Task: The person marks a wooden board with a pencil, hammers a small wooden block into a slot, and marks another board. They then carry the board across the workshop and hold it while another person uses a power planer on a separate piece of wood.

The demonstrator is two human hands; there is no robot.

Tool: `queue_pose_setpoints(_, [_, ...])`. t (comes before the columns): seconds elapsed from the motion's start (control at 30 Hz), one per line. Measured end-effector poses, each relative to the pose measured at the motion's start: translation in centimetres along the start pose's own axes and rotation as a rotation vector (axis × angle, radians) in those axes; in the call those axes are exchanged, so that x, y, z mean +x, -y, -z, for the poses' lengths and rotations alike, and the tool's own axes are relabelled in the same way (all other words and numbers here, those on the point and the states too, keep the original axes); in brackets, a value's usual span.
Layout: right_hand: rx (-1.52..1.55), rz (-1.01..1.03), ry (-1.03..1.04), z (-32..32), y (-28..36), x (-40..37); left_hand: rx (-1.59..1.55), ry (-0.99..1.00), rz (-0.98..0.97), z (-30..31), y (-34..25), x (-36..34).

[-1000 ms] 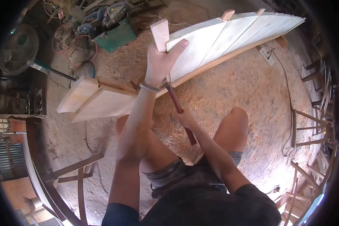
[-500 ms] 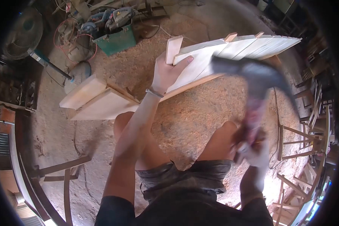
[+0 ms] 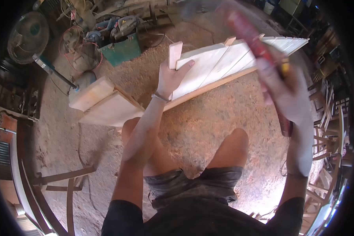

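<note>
My left hand (image 3: 172, 80) grips the near left end of a long pale wooden panel (image 3: 208, 70), thumb on its face and fingers hidden behind. Beside that hand a short wooden block (image 3: 175, 55) sticks up above the panel's edge. Smaller wooden pieces (image 3: 229, 40) also stand up along the upper edge. In my right hand (image 3: 284, 88) is a hammer (image 3: 246, 33) by its red handle, raised over the right part of the panel. The hammer's head is blurred near the top of view. Left of my left forearm rests a boxy pale wooden section (image 3: 112, 108).
A standing fan (image 3: 28, 37) and a green toolbox (image 3: 122, 50) with power tools are at the upper left. Wooden frames (image 3: 69, 177) stand at the lower left, and more wood is stacked along the right. Sawdust covers the floor (image 3: 212, 118).
My right hand has swung the hammer upward, from beside my right knee to above the panel. My left hand keeps its hold on the panel, which has shifted slightly.
</note>
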State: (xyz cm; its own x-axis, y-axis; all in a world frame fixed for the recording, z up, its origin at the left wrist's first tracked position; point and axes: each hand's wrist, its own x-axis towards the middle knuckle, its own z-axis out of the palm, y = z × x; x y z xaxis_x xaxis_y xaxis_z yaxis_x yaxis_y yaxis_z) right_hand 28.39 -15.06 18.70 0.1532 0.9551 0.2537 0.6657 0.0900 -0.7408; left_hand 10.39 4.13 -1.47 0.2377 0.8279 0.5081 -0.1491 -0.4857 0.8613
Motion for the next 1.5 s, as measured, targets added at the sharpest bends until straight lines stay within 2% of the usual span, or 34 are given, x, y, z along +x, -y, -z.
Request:
queue_pose_setpoints(0.1, [0.293, 0.126, -0.192, -0.9, 1.5, -0.5, 0.050, -0.005, 0.017, 0.0, 0.1, 0.0])
queue_pose_setpoints(0.13, [0.239, 0.215, -0.213, -1.5, 1.1, -0.2, 0.038, -0.010, 0.013, 0.0, -0.1, -0.1])
queue_pose_setpoints(0.23, [-0.210, 0.324, 0.058, -2.0, -2.1, 0.9, 0.030, -0.019, 0.009, -0.1, -0.2, 0.0])
queue_pose_setpoints(0.27, [-0.348, 0.423, 0.116, -2.0, -2.9, 1.6, 0.045, -0.012, 0.022, 0.0, 0.5, 0.3])
queue_pose_setpoints(0.37, [-0.359, 0.274, 0.053, -0.8, -0.9, 0.9, 0.090, -0.008, 0.077, 0.0, 0.0, 0.1])
queue_pose_setpoints(0.4, [-0.268, 0.262, 0.008, -0.5, -0.2, 0.5, 0.103, -0.018, 0.108, -0.1, -0.6, -0.3])
queue_pose_setpoints(0.5, [-0.002, 0.226, -0.167, -0.6, 1.3, -0.4, 0.056, -0.032, 0.048, -0.1, 0.0, -0.4])
queue_pose_setpoints(0.53, [-0.028, 0.236, -0.257, -1.7, 0.5, -0.4, 0.041, -0.027, 0.018, -0.1, 0.3, -0.2])
queue_pose_setpoints(0.6, [-0.141, 0.337, -0.103, -2.6, -0.9, -0.2, 0.014, -0.027, -0.039, -0.1, 0.6, 0.0])
queue_pose_setpoints(0.7, [-0.257, 0.383, 0.031, -3.5, -2.8, 0.6, 0.013, -0.041, -0.069, -0.1, 1.1, -0.4])
queue_pose_setpoints(0.77, [-0.173, 0.100, 0.071, -2.0, -0.9, -0.4, 0.025, -0.056, -0.092, -0.1, 1.4, -0.1])
queue_pose_setpoints(0.8, [-0.121, 0.074, 0.016, -1.6, -0.4, -0.8, 0.031, -0.068, -0.108, -0.2, 1.7, 0.0])
queue_pose_setpoints(0.87, [-0.021, 0.120, -0.232, -2.5, 1.6, -1.9, 0.055, -0.076, -0.106, -0.3, 1.9, -0.2])
queue_pose_setpoints(0.97, [-0.034, 0.167, -0.258, -2.5, 0.6, -1.5, 0.088, -0.085, -0.078, -0.1, 1.6, -0.5])
queue_pose_setpoints(1.0, [-0.106, 0.272, -0.215, -3.8, -0.8, -1.2, 0.086, -0.086, -0.082, 0.0, 1.8, -0.3])
queue_pose_setpoints(1.07, [-0.345, 0.270, 0.078, -4.7, -2.9, -0.3, 0.081, -0.085, -0.075, 0.0, 2.1, -0.5])
queue_pose_setpoints(1.17, [-0.379, 0.368, 0.053, -3.0, -2.6, 0.5, 0.078, -0.081, -0.066, -0.2, 1.9, -0.4])
queue_pose_setpoints(1.23, [-0.195, 0.350, -0.154, -3.3, -1.3, -0.4, 0.101, -0.083, -0.061, -0.2, 1.5, -0.8])
queue_pose_setpoints(1.27, [-0.089, 0.256, -0.242, -3.7, 0.7, -1.4, 0.100, -0.074, -0.047, -0.1, 1.5, -0.9])
queue_pose_setpoints(1.37, [-0.015, 0.202, -0.336, -3.6, 1.2, -1.7, 0.094, -0.059, -0.025, 0.1, 1.3, -0.8])
queue_pose_setpoints(1.4, [-0.042, 0.298, -0.320, -4.6, -0.8, -0.8, 0.086, -0.061, -0.030, 0.1, 1.3, -0.7])
queue_pose_setpoints(1.5, [-0.282, 0.217, 0.009, -4.1, -1.3, -1.1, 0.039, -0.073, -0.069, -0.2, 1.8, -0.7])
